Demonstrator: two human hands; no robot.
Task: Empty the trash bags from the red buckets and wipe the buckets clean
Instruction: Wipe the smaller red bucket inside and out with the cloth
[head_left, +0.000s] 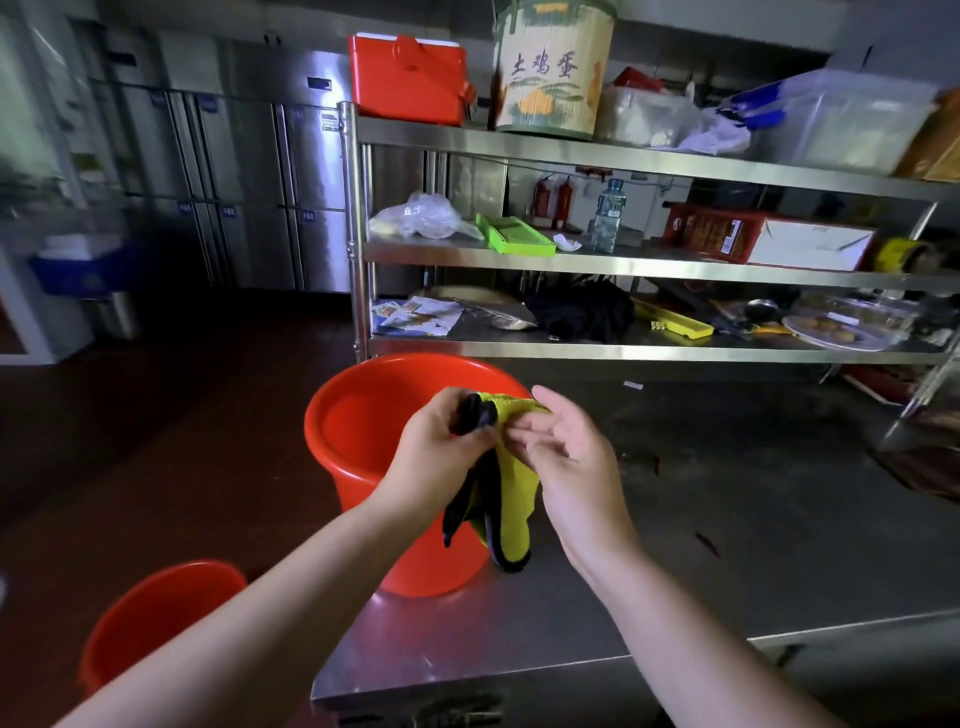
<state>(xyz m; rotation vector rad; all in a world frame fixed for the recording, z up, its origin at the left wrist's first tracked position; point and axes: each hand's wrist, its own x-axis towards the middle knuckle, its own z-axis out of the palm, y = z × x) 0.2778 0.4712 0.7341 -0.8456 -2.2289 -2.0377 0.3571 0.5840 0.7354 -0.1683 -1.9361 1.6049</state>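
On a steel counter stands an empty red bucket; the left hand grips a yellow-black cloth, the right hand pinches it. A shelf tub reads "土鸡蛋".

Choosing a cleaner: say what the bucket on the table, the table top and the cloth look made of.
Bucket: glossy red plastic, smooth moulded rim. Table top: brushed steel, probably stainless, dull streaky reflections. Cloth: soft yellow fabric with dark edging, limp folds, perhaps microfibre.
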